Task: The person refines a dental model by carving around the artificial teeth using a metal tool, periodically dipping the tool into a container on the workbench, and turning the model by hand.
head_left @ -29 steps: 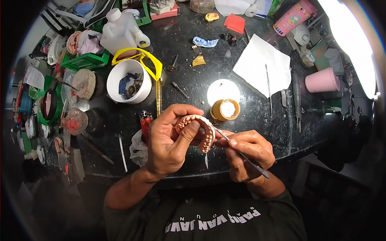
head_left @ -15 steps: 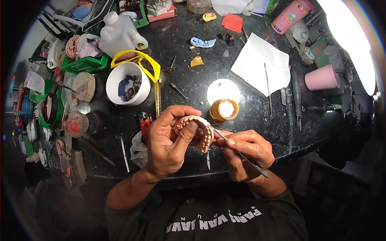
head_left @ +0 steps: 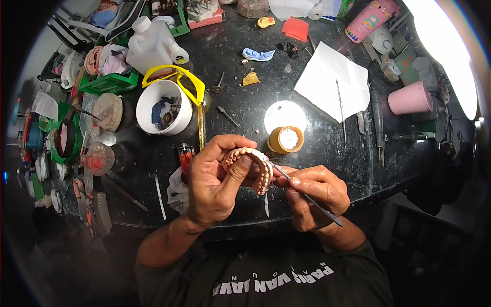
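Observation:
A horseshoe-shaped dental arch model (head_left: 265, 176), pinkish with a row of pale teeth, is gripped in my left hand (head_left: 217, 184). My left thumb presses on its inner side while the fingers wrap behind it. In my right hand (head_left: 319, 194) a slim metal dental carving tool (head_left: 322, 210) is pinched between thumb and fingers. Its tip reaches the outer right side of the arch; whether it touches is too small to tell. Just beyond the arch stands a small amber cup (head_left: 276, 140) with white material in it.
A white tub (head_left: 146, 110) with yellow safety glasses (head_left: 192, 84) on its rim stands left of centre. White paper (head_left: 330, 77) lies to the right, near a handpiece (head_left: 377, 128) and a pink cup (head_left: 409, 98). Plaster pieces and tools crowd the left side. A bright lamp (head_left: 445, 46) shines at upper right.
The view has shifted very slightly. My hands, the dental arch model and the carving tool hold nearly the same position.

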A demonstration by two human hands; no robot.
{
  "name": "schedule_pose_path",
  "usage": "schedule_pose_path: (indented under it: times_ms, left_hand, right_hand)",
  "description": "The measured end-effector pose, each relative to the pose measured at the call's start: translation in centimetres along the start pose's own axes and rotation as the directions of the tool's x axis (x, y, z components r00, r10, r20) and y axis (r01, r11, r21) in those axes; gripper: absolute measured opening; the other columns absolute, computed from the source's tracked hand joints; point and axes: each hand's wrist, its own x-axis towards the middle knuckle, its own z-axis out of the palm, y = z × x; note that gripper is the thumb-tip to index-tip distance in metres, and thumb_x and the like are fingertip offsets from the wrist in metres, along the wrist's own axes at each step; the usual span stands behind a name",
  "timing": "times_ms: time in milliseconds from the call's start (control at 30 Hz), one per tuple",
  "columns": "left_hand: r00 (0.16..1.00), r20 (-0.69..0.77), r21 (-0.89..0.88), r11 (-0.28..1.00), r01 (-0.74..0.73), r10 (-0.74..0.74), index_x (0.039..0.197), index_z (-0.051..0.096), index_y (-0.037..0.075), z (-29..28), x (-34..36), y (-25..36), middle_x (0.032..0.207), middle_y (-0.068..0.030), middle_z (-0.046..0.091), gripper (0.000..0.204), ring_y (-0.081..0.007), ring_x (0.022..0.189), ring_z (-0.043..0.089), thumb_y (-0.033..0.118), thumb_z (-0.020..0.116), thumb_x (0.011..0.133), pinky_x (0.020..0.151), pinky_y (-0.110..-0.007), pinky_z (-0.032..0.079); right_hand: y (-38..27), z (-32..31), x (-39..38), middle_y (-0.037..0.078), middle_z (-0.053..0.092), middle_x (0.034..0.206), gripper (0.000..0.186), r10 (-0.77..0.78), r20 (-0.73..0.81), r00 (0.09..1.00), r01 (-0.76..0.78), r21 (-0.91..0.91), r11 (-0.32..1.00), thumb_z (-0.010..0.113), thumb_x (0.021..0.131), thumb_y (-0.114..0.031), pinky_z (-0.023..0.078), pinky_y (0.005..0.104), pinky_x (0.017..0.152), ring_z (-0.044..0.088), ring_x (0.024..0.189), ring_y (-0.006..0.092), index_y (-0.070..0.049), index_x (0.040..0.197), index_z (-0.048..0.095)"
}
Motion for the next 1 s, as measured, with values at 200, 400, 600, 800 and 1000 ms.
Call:
schedule_pose_path:
  times_ms: [200,400,600,800,1000]
  left_hand:
    - [1.0,-0.003,-0.012,1.0,0.004,-0.004,0.127,0.053,-0.002,0.1,0.0,0.0,0.105,-0.0186,0.072,0.026,-0.0203,0.089,0.076,0.014,0.058,0.108,0.075,-0.032,0.067]
    - [1.0,-0.001,-0.006,1.0,0.002,-0.002,0.126,0.053,-0.003,0.0,0.0,0.0,0.106,-0.0189,0.072,0.026,-0.0195,0.089,0.076,0.015,0.058,0.108,0.077,-0.032,0.067]
    - [1.0,-0.002,-0.014,1.0,-0.005,0.005,0.125,0.054,-0.003,0.1,0.0,0.1,0.106,-0.0191,0.072,0.026,-0.0194,0.09,0.076,0.015,0.059,0.107,0.078,-0.032,0.066]
    - [1.0,-0.005,-0.014,1.0,0.004,-0.004,0.125,0.053,-0.003,0.1,0.0,-0.1,0.104,-0.0182,0.072,0.026,-0.0221,0.087,0.076,0.015,0.059,0.107,0.078,-0.034,0.067]
    - [0.999,-0.017,-0.008,1.0,0.028,-0.028,0.125,0.053,-0.002,0.0,0.0,0.0,0.101,-0.0161,0.071,0.022,-0.0263,0.087,0.077,0.011,0.057,0.108,0.077,-0.039,0.069]
  right_hand:
    - [0.1,0.2,-0.1,0.018,0.073,0.09,0.027,-0.002,-0.01,1.0,0.002,0.01,1.0,0.077,0.08,0.014,0.067,0.0371,0.08,0.079,0.09,0.0322,0.006,0.105,0.072]
    - [0.1,0.1,-0.1,0.019,0.073,0.091,0.026,0.003,-0.017,1.0,-0.003,0.008,1.0,0.076,0.08,0.014,0.067,0.0376,0.08,0.079,0.089,0.0323,0.007,0.104,0.072]
    - [0.0,0.2,-0.1,0.019,0.073,0.091,0.025,0.006,-0.024,1.0,-0.006,0.005,1.0,0.076,0.081,0.014,0.067,0.0386,0.08,0.079,0.089,0.0326,0.006,0.105,0.072]
    - [-0.2,0.0,0.2,0.018,0.074,0.088,0.023,-0.012,-0.018,1.0,0.011,-0.041,0.999,0.074,0.082,0.015,0.067,0.0362,0.078,0.078,0.084,0.0291,0.008,0.103,0.069]
    - [0.7,-1.3,0.4,0.006,0.064,0.067,0.002,0.246,-0.287,0.926,-0.306,-0.185,0.934,0.067,0.09,0.005,0.043,0.025,0.05,0.06,0.052,0.011,0.006,0.092,0.067]
